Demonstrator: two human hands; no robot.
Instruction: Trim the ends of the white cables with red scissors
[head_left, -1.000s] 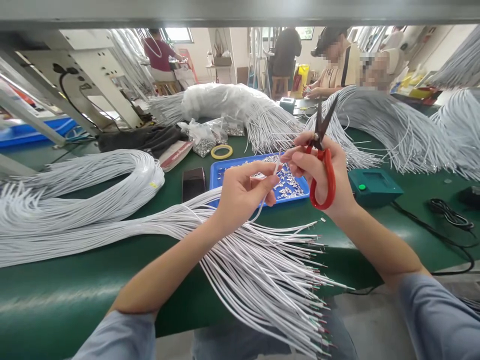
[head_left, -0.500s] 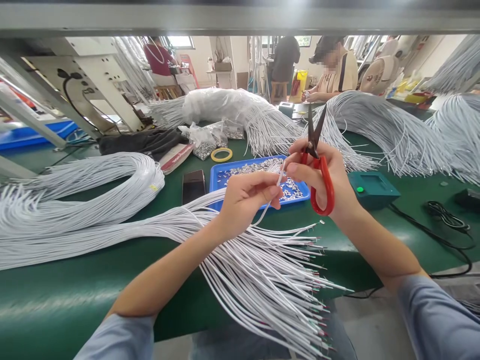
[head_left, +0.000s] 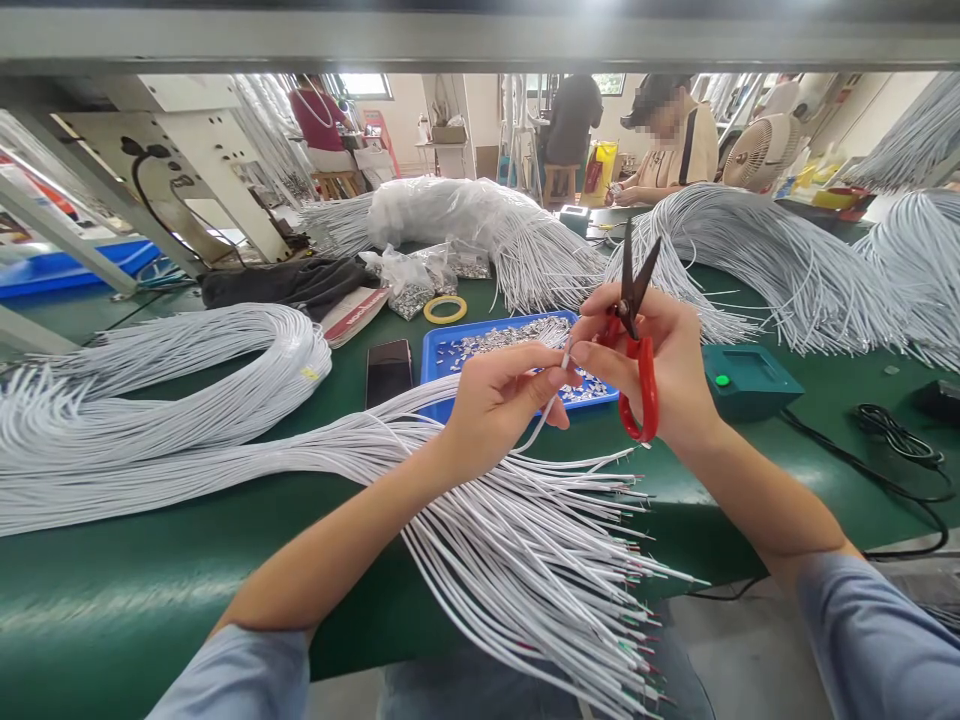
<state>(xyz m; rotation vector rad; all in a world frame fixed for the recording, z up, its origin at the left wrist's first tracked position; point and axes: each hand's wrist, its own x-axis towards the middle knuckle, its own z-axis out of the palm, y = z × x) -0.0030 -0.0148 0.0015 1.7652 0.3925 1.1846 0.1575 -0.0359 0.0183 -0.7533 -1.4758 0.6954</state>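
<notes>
Fingers [head_left: 550, 380] of the left hand [head_left: 495, 400] are drawn closed, thumb against forefinger, around a single white cable [head_left: 535, 434], and the right hand [head_left: 671, 355] meets them with its own thumb and forefinger nearly together at the cable's upper end; whether those tips grip anything small, I can't tell from where I stand. Red-handled scissors [head_left: 646, 392] hang in that right hand, its other fingers curled about them, blades parted and pointing up towards twelve. Taking the meeting fingertips as the middle of the dial, a blue tray [head_left: 439, 378] of small metal pieces lies just behind the hands, reaching round from nine to twelve, with a phone [head_left: 388, 374] just beside it at nine. A yellow tape roll [head_left: 445, 310] sits at ten, near a clear bag [head_left: 409, 290] of metal bits. At three I see a green box [head_left: 752, 385] with a lit-looking button. Towards six, a fanned cable bundle [head_left: 525, 520] spreads its coloured wire ends over the table [head_left: 360, 580]. Off at one, a person [head_left: 679, 150] in a cap bends over the far bench.
</notes>
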